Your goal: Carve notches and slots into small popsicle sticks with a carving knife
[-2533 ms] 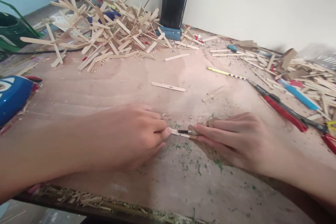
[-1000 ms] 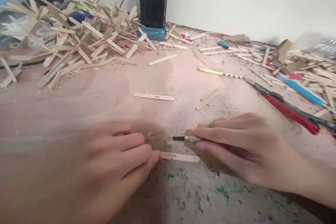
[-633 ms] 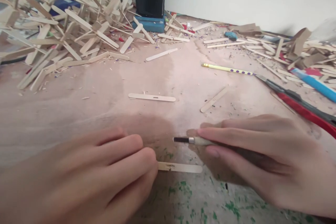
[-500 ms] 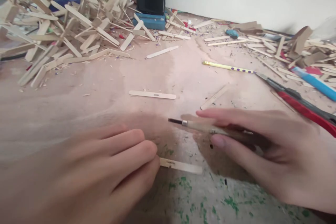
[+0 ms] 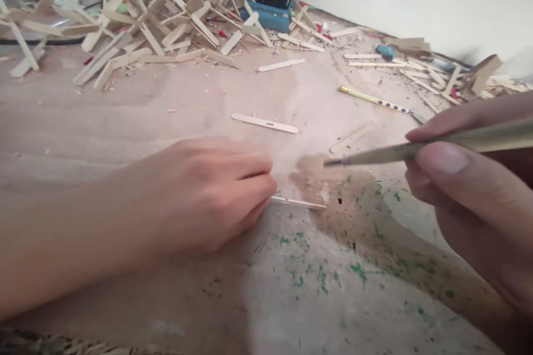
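My left hand point(image 5: 220, 188) is closed on one end of a popsicle stick point(image 5: 302, 203), which pokes out to the right, edge up, just over the table; the rest of it is hidden in my fingers. My right hand point(image 5: 470, 177) holds a small carving chisel point(image 5: 387, 153) by its pale handle, raised above the table. Its dark tip points left, apart from the stick. Beyond my left hand lies another popsicle stick point(image 5: 266, 123) with a short dark slot in its middle. A further stick point(image 5: 352, 137) lies near the chisel's tip.
A heap of popsicle sticks point(image 5: 166, 16) spreads across the back left. A black object in a blue stand point(image 5: 266, 15) is at the wall. Right of it lie a yellow pencil point(image 5: 375, 100) and more sticks point(image 5: 433, 75). Green flecks point(image 5: 320, 274) mark the table point(image 5: 200, 299).
My right hand has lifted the chisel up and to the right, away from the stick. My left hand has turned the held stick onto its edge. The view has shifted.
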Tool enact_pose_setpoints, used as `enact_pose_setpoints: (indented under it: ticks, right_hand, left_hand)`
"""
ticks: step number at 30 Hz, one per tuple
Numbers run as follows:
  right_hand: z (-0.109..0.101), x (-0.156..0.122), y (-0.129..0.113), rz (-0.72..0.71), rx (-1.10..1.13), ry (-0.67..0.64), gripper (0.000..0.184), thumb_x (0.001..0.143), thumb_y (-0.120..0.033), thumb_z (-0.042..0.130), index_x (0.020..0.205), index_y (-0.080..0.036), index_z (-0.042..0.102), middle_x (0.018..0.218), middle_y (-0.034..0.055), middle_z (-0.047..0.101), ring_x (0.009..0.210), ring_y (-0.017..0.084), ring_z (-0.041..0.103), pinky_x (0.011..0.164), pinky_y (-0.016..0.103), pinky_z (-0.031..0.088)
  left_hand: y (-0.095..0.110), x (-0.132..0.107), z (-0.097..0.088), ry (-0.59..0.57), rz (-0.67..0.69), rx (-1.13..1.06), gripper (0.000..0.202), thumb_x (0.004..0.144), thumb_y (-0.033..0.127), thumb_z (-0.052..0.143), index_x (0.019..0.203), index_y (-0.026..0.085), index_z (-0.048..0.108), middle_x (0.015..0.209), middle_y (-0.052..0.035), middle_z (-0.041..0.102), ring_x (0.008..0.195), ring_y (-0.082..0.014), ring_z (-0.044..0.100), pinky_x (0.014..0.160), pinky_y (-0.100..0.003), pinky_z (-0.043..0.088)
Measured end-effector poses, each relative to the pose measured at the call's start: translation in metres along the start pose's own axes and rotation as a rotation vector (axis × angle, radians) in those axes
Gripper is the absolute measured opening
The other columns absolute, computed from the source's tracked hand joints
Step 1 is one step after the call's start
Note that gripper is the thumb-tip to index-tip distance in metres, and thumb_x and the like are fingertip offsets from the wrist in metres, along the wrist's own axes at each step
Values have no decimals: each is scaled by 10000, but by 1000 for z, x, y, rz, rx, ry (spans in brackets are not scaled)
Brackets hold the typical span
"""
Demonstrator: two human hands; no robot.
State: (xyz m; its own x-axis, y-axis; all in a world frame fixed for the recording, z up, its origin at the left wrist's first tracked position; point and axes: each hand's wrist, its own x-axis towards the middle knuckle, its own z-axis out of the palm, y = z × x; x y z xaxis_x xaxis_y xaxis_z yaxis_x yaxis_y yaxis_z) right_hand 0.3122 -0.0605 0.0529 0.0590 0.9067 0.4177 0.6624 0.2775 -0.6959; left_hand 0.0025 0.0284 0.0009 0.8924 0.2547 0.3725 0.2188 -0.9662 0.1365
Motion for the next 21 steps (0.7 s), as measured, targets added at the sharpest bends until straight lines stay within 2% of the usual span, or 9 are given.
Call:
enact_pose_setpoints:
  ticks: [3,5,6,8,10,15,17,19,21]
  right_hand:
    - [8,-2,-2,23,20,-172,89,1093,-307,944,1026,-271,897,877,-7,876,604,130,729,518,273,573]
    - [14,-1,-3,-31,-8,-336,168,1116,-306,917,966,-267,855,800,-29,833,539,115,659,464,261,514]
    - [17,-1,-4,-55,-7,-362,179,1126,-293,907,961,-265,843,771,-35,808,519,109,622,450,263,485]
    - [23,1,-5,-81,64,-284,134,1157,-266,873,1025,-267,850,741,-40,759,501,103,562,439,275,445]
    - [30,2,-6,-95,132,-199,75,1176,-246,848,1108,-275,857,762,-40,743,525,107,575,456,280,453]
    - [47,-1,6,-266,138,-269,126,1142,-164,836,1069,-261,804,948,-24,875,632,105,714,517,249,530]
    - [50,-6,13,-336,168,-170,139,1190,-239,802,1052,-253,794,1013,15,898,605,111,684,518,276,557]
    - [48,-10,17,-371,130,-75,255,1250,-353,735,1028,-255,812,1030,55,894,594,132,661,575,330,633]
    - [44,-10,16,-325,43,-96,269,1231,-413,779,1010,-275,847,981,62,876,609,167,677,633,380,683]
  left_hand:
    - [-3,-2,1,-27,-3,-32,433,1311,173,443,1106,186,825,1047,-38,855,851,-211,760,777,-349,632]
    - [-3,-2,1,-31,-8,-66,405,1304,156,459,1125,185,821,1053,-29,862,905,-215,789,836,-351,653]
    - [-3,-1,1,-28,-17,-81,399,1302,150,463,1122,191,818,1060,-20,866,926,-213,801,861,-349,657]
    - [-3,0,0,-32,-33,-122,396,1290,131,476,1104,210,817,1070,1,872,948,-203,819,883,-339,654]
    - [-4,1,0,-22,-39,-159,404,1267,100,488,1073,222,821,1053,11,871,937,-198,826,871,-341,646]
    - [-7,3,2,-37,-27,-156,393,1160,10,522,1029,228,821,1003,-1,845,881,-210,793,818,-356,623]
    - [-7,3,3,-65,-35,-159,396,1130,-14,515,1048,224,821,968,5,805,856,-202,750,803,-336,590]
    - [-8,2,3,-70,-41,-187,420,1128,-19,472,1082,215,818,951,12,760,836,-193,706,777,-314,546]
    - [-9,1,4,-63,-41,-221,450,1137,-6,417,1071,217,802,941,15,720,822,-190,675,759,-305,514]
